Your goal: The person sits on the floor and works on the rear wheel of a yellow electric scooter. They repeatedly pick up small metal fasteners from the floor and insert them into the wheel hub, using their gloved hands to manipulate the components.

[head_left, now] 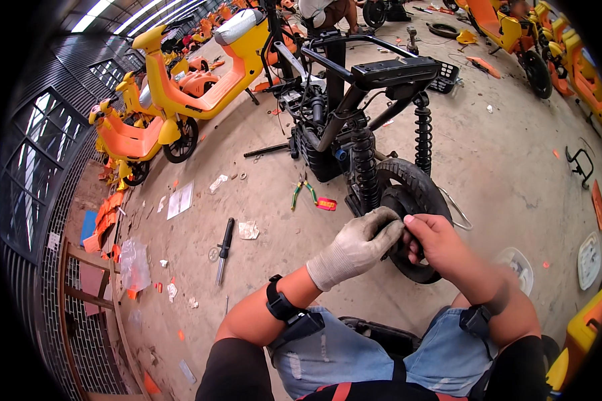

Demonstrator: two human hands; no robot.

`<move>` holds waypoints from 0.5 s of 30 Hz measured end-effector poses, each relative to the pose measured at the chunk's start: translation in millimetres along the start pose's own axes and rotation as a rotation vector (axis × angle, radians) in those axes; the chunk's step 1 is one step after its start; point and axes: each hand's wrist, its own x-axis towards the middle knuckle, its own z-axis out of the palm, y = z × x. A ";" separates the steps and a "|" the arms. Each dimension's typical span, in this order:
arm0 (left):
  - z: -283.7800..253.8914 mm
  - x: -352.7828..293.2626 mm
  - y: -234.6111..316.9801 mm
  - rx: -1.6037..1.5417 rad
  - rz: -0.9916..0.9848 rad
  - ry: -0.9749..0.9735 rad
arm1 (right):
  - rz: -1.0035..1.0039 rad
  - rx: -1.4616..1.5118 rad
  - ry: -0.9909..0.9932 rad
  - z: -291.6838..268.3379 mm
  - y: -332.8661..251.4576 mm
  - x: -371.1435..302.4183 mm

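My left hand, in a dirty white knit glove, is closed with its fingertips pinched. My bare right hand is pinched too, its thumb and forefinger almost meeting the gloved fingers. Whatever lies between the fingertips is too small or hidden to make out. Both hands are in front of the rear wheel of a stripped black scooter frame and cover part of it. Two coil-spring shock absorbers stand beside that wheel. Green-handled pliers lie open on the floor, close to a red and yellow piece.
A black and silver tube lies on the floor at left, near crumpled paper. Yellow-orange scooters stand at the far left, others at the far right. White covers lie at right. Another person is at the back.
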 end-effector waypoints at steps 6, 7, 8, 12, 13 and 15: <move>2.1 -2.0 -6.5 -0.044 -0.006 0.025 | -0.120 -0.084 -0.020 5.3 5.5 -3.1; 3.1 -2.6 -6.5 -0.083 -0.011 0.038 | -0.183 -0.167 0.001 7.3 6.6 -4.1; 4.2 -3.3 -6.1 -0.121 -0.016 0.050 | -0.246 -0.250 0.023 8.8 6.5 -5.1; 5.1 -11.0 7.4 -0.320 -0.179 0.043 | -0.379 -0.427 0.039 14.4 0.9 -12.4; 2.8 -12.0 8.7 -0.350 -0.221 0.020 | -0.457 -0.493 0.066 14.6 1.7 -13.4; 3.4 -11.7 9.8 -0.397 -0.266 0.003 | -0.574 -0.604 0.102 12.5 4.6 -12.8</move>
